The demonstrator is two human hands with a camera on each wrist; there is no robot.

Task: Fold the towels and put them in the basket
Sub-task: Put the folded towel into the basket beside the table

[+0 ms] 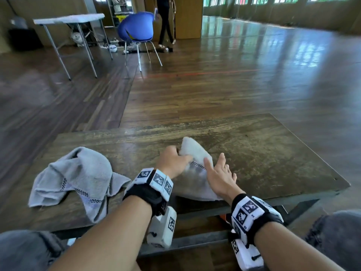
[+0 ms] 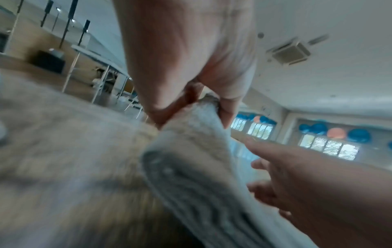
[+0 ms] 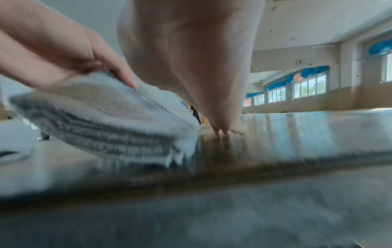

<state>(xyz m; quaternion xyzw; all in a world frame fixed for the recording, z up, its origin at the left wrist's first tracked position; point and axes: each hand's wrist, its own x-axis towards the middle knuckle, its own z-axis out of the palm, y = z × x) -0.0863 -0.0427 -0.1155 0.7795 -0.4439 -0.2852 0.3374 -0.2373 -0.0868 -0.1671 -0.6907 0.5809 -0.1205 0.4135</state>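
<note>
1. Wooden flooring runs off toward a blue chair (image 1: pixel 136 26) and a folding table (image 1: pixel 68 19) at the back of the hall, where someone is walking; up close is a worn brown tabletop (image 1: pixel 263 153).
2. On it, in front of the seated person, the folded towel (image 1: pixel 195 153) is held up at one end, several layers thick in the right wrist view, its lower edge touching or nearly touching the wood.
3. Left hand (image 1: pixel 172 160) grips that raised end, its fingers (image 2: pixel 228 114) curled over the top and the thumb underneath.
4. Right hand (image 1: pixel 219 176) lies just beside the towel on its right, fingers straight and spread, tips down at the tabletop, holding nothing.
5. Long axis of the bundle runs from the person outward across the tabletop, so the left hand carries it alone; the right is near enough to support the free end.
6. Second, crumpled grey towel (image 1: pixel 78 178) lies well to the left, unfolded.
7. No basket shows in any view, so which way the towel must travel cannot be told.
</note>
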